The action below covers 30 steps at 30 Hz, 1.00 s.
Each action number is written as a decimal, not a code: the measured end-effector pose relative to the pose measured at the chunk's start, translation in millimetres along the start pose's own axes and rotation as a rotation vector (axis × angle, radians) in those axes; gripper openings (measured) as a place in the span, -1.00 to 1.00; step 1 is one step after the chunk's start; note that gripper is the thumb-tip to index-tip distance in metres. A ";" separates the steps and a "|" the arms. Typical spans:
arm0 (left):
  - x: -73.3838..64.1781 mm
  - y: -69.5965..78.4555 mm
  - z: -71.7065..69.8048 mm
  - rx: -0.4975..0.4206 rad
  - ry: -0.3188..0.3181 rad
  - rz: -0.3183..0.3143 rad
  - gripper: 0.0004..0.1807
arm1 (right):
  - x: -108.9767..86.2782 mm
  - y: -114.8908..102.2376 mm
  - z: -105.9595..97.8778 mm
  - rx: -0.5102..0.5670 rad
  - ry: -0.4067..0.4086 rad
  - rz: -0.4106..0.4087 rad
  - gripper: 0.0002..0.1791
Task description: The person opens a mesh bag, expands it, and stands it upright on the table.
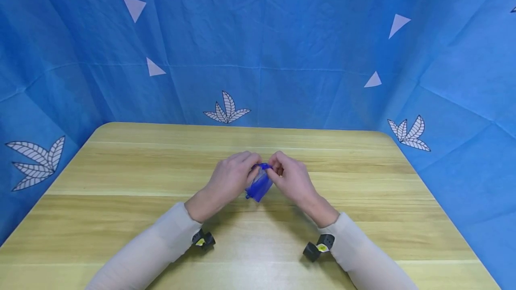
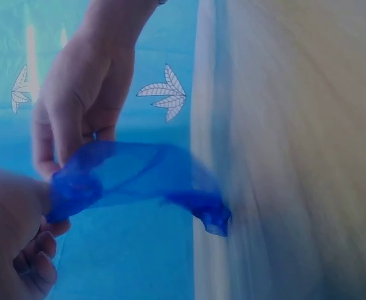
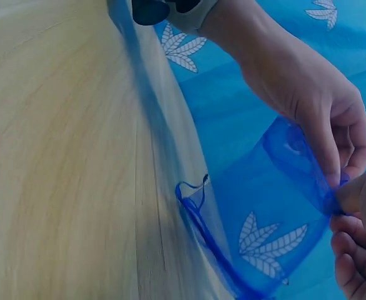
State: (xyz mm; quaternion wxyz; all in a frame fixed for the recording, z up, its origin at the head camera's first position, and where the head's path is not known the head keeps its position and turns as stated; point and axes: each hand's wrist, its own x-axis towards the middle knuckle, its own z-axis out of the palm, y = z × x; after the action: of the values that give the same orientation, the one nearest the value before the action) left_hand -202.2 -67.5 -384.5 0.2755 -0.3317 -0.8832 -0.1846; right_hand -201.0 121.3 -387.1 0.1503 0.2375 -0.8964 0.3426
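A small sheer blue drawstring pouch [image 1: 259, 188] hangs between both hands, above the wooden table. My left hand [image 1: 231, 174] pinches its top edge from the left. From the right, my right hand [image 1: 293, 179] pinches the same edge with thumb and fingers, close to the left fingertips. The right wrist view shows the pouch [image 3: 258, 200] spread and see-through, with a thin blue cord [image 3: 198, 187] looped at its lower corner. Seen from the left wrist, the pouch [image 2: 145, 175] droops toward the table side. Whether anything lies inside cannot be made out.
A light wooden table [image 1: 141, 169] with rounded far corners lies beneath the hands. Behind it and along its sides hangs a blue cloth [image 1: 282, 48] printed with white leaves and triangles. Small black cameras [image 1: 311, 251] are strapped at both wrists.
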 end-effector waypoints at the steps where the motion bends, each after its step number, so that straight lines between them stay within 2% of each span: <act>1: 0.2 -0.5 0.2 0.010 -0.003 -0.010 -0.93 | -0.1 -0.7 0.1 -0.002 -0.002 -0.012 -0.84; 4: 0.8 -1.0 1.3 0.034 -0.009 -0.043 -0.93 | -0.7 -2.6 0.3 -0.008 0.001 -0.053 -0.83; 10: 1.1 -0.2 0.8 0.026 -0.002 -0.065 -0.93 | 0.0 -3.3 -2.6 -0.023 0.000 -0.030 -0.81; 12: 1.3 -0.1 -0.1 0.017 -0.011 -0.068 -0.93 | 0.4 -1.6 -2.7 -0.033 0.005 -0.052 -0.78; 15: 1.2 0.7 -0.5 0.011 -0.011 -0.045 -0.93 | 0.3 -1.0 -1.8 -0.040 0.031 -0.102 -0.78; 19: 0.8 2.8 1.2 0.004 0.000 0.004 -0.97 | -0.1 -1.0 0.4 -0.058 0.083 -0.141 -0.91; 21: 0.4 4.3 2.1 -0.001 0.008 0.017 -0.97 | -0.3 -1.2 1.6 -0.070 0.102 -0.130 -0.93; 27: -1.5 8.6 4.8 -0.011 0.027 0.071 -0.93 | -1.4 0.2 4.5 -0.078 0.092 -0.050 -0.81; 30: -2.2 9.9 4.6 -0.010 0.021 0.053 -0.93 | -1.5 0.8 4.6 -0.086 0.078 -0.036 -0.80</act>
State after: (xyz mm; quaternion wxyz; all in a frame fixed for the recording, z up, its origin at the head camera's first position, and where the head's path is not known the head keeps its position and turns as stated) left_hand -195.7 -59.2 -388.1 0.2879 -0.3542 -0.8702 -0.1855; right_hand -200.6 119.1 -391.5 0.2014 0.2332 -0.8993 0.3103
